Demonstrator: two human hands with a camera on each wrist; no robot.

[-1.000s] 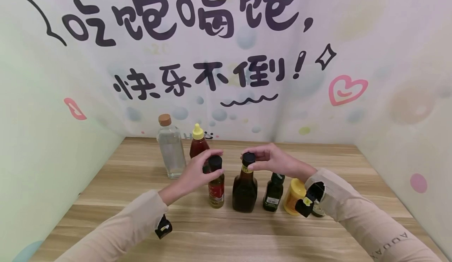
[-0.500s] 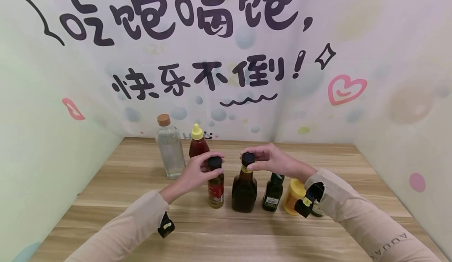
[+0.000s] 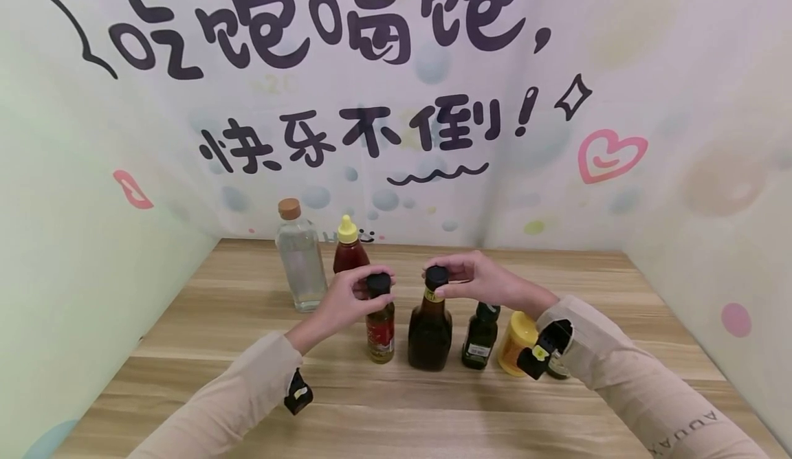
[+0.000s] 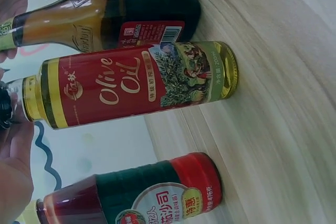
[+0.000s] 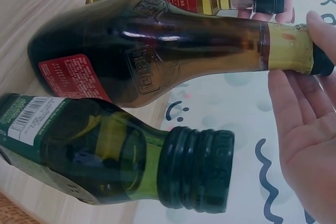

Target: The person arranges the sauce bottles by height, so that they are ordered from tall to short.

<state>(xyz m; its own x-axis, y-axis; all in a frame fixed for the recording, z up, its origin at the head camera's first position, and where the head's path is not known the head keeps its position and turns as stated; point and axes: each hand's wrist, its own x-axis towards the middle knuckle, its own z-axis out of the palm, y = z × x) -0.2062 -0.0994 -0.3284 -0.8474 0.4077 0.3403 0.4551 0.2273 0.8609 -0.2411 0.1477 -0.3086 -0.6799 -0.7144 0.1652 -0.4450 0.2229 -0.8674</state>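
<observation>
My left hand (image 3: pixel 346 301) grips the black cap and neck of the small olive oil bottle (image 3: pixel 380 339), whose red label faces the left wrist camera. Thumb and fingers lie on either side of that cap. To the right, my right hand (image 3: pixel 485 282) holds the black-capped neck of a dark brown sauce bottle (image 3: pixel 430 339); its fingers reach behind the yellow neck band in the right wrist view. Both bottles stand upright on the table, a small gap between them. A green-capped dark oil bottle (image 5: pixel 100 150) stands just right of the sauce bottle.
Behind my left hand stand a tomato ketchup bottle (image 3: pixel 350 256) with a yellow nozzle and a tall clear bottle (image 3: pixel 302 266) with a brown cap. A yellow-lidded jar (image 3: pixel 518 342) and a partly hidden small jar (image 3: pixel 559 366) are near my right wrist. A printed cloth wall closes the back.
My left fingers and thumb have drawn in closer round the olive oil bottle's cap, and the left forearm has shifted slightly right. My right hand and the bottles look almost unmoved.
</observation>
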